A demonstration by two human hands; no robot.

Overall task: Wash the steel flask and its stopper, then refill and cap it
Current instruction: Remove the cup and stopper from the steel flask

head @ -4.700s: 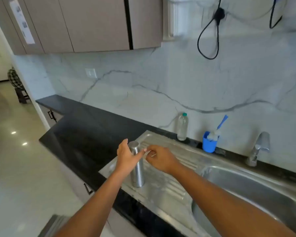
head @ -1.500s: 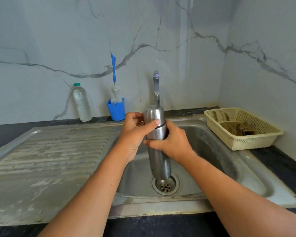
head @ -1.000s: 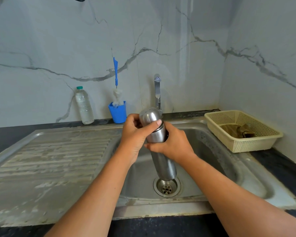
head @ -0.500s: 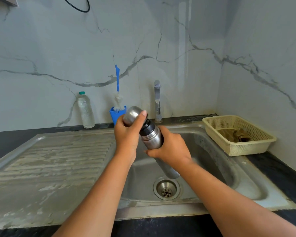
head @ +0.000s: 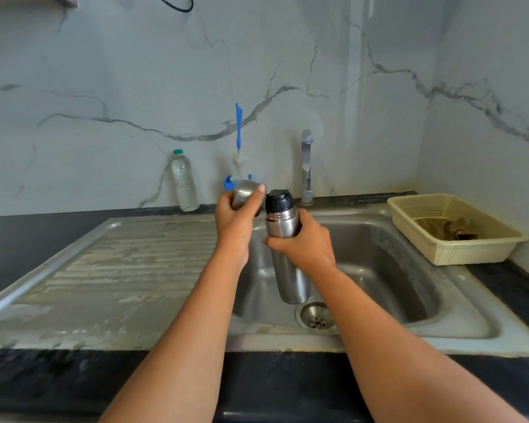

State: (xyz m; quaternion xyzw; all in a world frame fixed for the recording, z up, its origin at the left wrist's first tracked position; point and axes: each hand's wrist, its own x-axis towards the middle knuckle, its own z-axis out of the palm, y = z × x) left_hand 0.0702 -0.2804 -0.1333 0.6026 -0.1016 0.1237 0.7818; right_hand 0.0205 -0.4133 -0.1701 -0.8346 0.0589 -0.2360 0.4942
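The steel flask point(head: 289, 276) is held nearly upright over the basin of the sink point(head: 409, 270), its base just above the drain point(head: 316, 315). It is gripped round its upper body by the right hand point(head: 303, 245), whose fingers are curled about it. The black stopper point(head: 278, 200) is seated in the neck and left exposed. The steel cap point(head: 244, 190) is held apart, just left of the stopper, by the left hand point(head: 237, 221), with thumb and fingers wrapped round it.

Any marking on the flask or on the clear plastic bottle point(head: 184, 181) is too small to be read.

The steel sink is set into a black table point(head: 28, 233). Its ribbed draining board point(head: 119, 270) is streaked with pale residue. A tap point(head: 306, 166) is mounted behind the basin. The green-capped bottle is stood against the wall point(head: 135, 71), near a blue holder point(head: 228, 183) from which a blue-handled brush point(head: 238, 123) rises. At the right a cream perforated basket point(head: 458, 251) is set in the corner, with what seems to be a brownish cloth point(head: 449, 228) lying in it. The walls are faced in white stone veined with grey.
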